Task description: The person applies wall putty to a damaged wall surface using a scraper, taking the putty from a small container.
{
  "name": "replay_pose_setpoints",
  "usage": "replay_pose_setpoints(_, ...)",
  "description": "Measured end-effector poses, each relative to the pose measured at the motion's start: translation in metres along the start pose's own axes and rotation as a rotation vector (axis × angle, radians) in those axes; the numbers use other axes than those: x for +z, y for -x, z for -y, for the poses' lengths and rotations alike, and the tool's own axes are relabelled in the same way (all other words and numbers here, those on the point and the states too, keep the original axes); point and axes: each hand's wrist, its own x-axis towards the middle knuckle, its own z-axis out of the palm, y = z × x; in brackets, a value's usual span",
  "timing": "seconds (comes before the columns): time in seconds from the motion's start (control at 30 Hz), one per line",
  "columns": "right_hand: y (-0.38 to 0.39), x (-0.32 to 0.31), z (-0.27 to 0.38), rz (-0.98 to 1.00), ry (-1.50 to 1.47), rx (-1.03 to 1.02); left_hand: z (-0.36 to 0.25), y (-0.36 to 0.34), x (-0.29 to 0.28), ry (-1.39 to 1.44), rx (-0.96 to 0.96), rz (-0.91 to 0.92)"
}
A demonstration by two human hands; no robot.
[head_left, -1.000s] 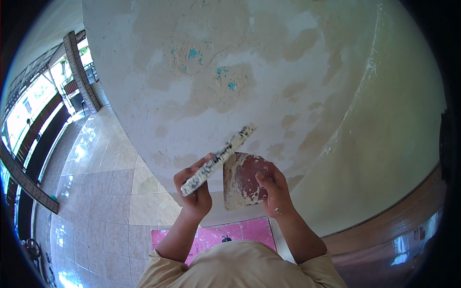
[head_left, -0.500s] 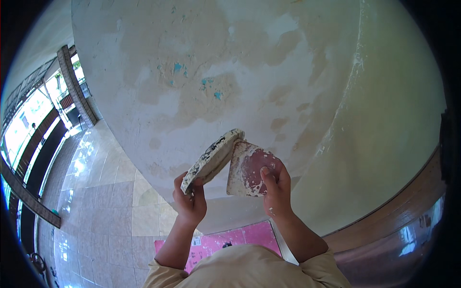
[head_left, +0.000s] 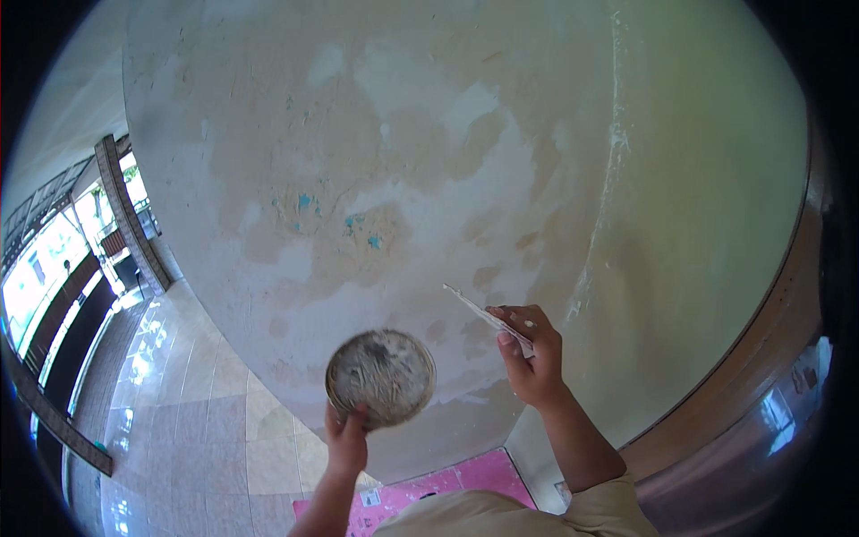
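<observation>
A round, shallow lid (head_left: 383, 374), smeared inside with grey-white putty, is gripped at its lower left rim by my left hand (head_left: 346, 440). Its inner face is turned toward me. My right hand (head_left: 535, 358) is closed round a flat putty scraper (head_left: 474, 309), which appears nearly edge-on and points up and left. White putty flecks mark the fingers of that hand. Both tools are apart from each other, in front of a patchy white and beige wall (head_left: 429, 134). Small blue spots (head_left: 374, 242) show through on the wall.
A rough white seam (head_left: 616, 134) runs down the corner, where a greenish wall (head_left: 698, 224) meets the patched one. Below me lies a pink sheet (head_left: 456, 479). Shiny tiles (head_left: 197, 412) stretch left toward a column (head_left: 134, 215); brown wooden furniture (head_left: 761, 385) stands at right.
The lid and scraper have moved apart. My left hand has lowered and turned the lid's inside toward me; my right hand has rotated the scraper edge-on and shifted slightly right. The view has shifted.
</observation>
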Motion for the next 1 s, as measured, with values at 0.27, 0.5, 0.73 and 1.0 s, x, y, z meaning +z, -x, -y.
replay_pose_setpoints(0.27,-0.091,-0.049,0.024,0.064,0.516,-0.519,0.012,0.023,0.003,0.207,-0.211,0.077)
replay_pose_setpoints(0.5,-0.149,-0.032,0.044,0.171,0.739,-0.736,0.012,0.030,-0.004,0.253,-0.250,0.064)
replay_pose_setpoints(0.73,-0.098,0.027,0.011,0.178,0.836,-0.809,0.023,0.034,-0.010,0.289,-0.281,0.038)
replay_pose_setpoints(1.0,-0.075,0.062,-0.032,0.047,0.865,-0.722,0.024,0.039,-0.028,0.281,-0.305,-0.006)
